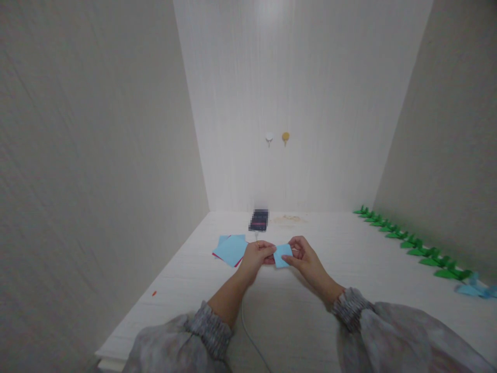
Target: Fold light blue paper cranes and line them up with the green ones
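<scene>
A small light-blue square of folded paper (283, 255) is held up between both hands over the white table. My left hand (258, 255) pinches its left edge, thumb on top. On the opposite side, my right hand (304, 256) grips the right edge with its thumb laid across the front and fingers behind. Just left of my left hand lies a loose stack of paper sheets (232, 249), light blue on top with a red edge showing beneath.
A phone (259, 220) with a blurred screen lies near the back wall, its white cable (248, 331) running toward me. Green folded-paper figures (407, 242) line the right side, ending in a blue one (476, 288). A small orange-red scrap (154, 293) lies at left.
</scene>
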Motion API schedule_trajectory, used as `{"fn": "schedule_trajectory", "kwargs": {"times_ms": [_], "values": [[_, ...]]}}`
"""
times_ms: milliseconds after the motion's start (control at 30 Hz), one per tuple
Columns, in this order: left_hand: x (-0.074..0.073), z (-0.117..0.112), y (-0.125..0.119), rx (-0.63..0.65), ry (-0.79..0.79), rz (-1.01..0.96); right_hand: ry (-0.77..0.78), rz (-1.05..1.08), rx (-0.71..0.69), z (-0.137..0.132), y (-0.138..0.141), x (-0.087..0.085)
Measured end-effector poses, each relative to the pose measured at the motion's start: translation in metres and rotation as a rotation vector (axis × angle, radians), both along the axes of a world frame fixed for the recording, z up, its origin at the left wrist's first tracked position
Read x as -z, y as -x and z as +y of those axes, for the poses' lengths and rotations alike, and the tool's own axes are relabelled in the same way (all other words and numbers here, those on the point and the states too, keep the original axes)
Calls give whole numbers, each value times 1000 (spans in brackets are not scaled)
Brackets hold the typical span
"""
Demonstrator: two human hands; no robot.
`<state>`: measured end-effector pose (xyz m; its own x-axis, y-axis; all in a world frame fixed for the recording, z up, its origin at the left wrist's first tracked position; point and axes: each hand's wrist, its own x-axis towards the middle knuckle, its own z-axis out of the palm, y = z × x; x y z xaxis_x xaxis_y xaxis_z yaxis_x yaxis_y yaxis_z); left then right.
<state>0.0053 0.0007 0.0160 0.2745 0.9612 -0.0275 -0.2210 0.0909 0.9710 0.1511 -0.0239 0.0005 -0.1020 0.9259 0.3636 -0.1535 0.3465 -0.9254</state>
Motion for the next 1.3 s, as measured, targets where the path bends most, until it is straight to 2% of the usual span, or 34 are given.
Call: {"fn": "schedule_trajectory", "kwargs": {"times_ms": [200, 367, 567, 800, 1067, 1300], "values": [[-1, -2, 2, 1, 27, 3, 21, -64, 9, -1, -2, 0], [-2, -3, 2, 9, -12, -28, 28, -90, 13, 0, -2, 0], [2, -1, 2, 35, -4, -27, 27, -117, -1, -2, -3, -3], [2, -1, 4, 75, -17, -112, -49, -126, 99, -6, -1, -11], [-1, -4, 5, 63, -30, -104, -19, -63, 50, -3, 0, -6], [-3, -2, 3, 19, -57, -72, -76, -128, 41, -3, -2, -6]]}}
